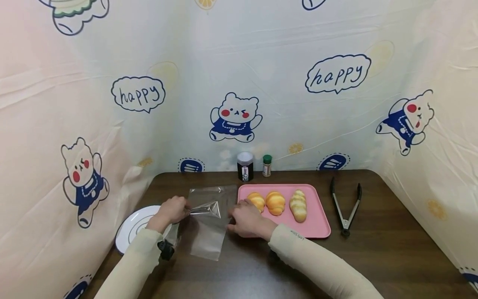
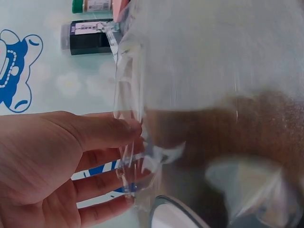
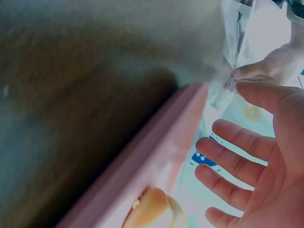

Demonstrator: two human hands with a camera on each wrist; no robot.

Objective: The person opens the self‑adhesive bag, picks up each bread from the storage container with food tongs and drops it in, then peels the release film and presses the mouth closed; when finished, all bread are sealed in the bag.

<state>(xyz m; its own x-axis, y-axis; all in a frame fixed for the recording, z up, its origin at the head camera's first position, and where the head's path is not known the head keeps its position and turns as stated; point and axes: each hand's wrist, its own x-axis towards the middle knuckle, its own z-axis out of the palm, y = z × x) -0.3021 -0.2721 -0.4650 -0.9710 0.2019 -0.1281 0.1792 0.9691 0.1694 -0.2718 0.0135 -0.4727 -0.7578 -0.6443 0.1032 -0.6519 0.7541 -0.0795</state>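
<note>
A clear plastic bag (image 1: 207, 241) hangs over the dark table between the two hands. My left hand (image 1: 173, 211) pinches its left edge between thumb and fingers, which the left wrist view shows close up. At the bag's right edge is my right hand (image 1: 249, 218), beside the left end of the pink tray (image 1: 315, 226). In the right wrist view its fingers (image 3: 240, 142) are spread and nearly straight, the thumb tip close to the plastic. Three bread pieces lie on the tray: two round rolls (image 1: 275, 202) and a longer one (image 1: 298, 206).
A white plate (image 1: 125, 234) lies at the left, partly behind the left forearm. Tongs (image 1: 339, 209) lie spread right of the tray. A dark jar (image 1: 245, 172) and a green-capped shaker (image 1: 267, 167) stand at the back edge, before a printed cloth backdrop.
</note>
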